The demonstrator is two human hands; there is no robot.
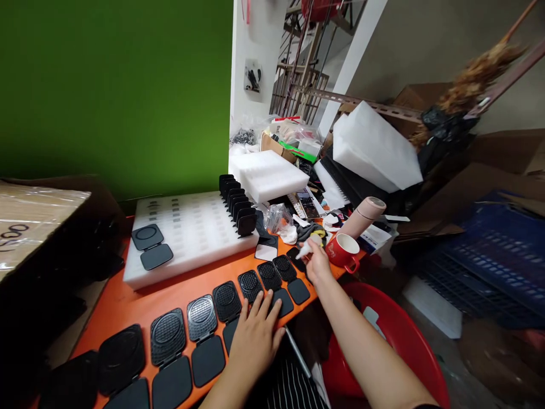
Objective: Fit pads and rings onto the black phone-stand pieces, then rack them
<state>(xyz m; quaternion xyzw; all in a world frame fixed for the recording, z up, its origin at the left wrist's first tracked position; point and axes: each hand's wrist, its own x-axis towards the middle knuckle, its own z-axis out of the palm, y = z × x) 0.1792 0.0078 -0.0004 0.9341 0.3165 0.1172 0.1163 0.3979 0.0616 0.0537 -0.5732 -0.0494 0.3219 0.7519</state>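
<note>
A row of black hinged two-part cases [202, 317] lies unfolded along the front of the orange table [187, 278], their patterned halves toward the back and smooth flat halves toward me. My left hand [258, 335] rests palm down with its fingers spread over cases near the right end of the row, partly covering them. Between the fingers of my right hand [318, 264] is a small white bottle with a pointed tip [307, 248], held above the table beside a red mug [343, 251]. Most of the bottle's body is hidden by the hand.
Behind the row, a white foam block [191, 227] carries one unfolded case [152, 247] and several upright black pieces [238, 205]. A pink flask [361, 218] stands behind the mug. Cardboard boxes [38, 221] are at left; a red basin [409, 335] sits below the table's right edge.
</note>
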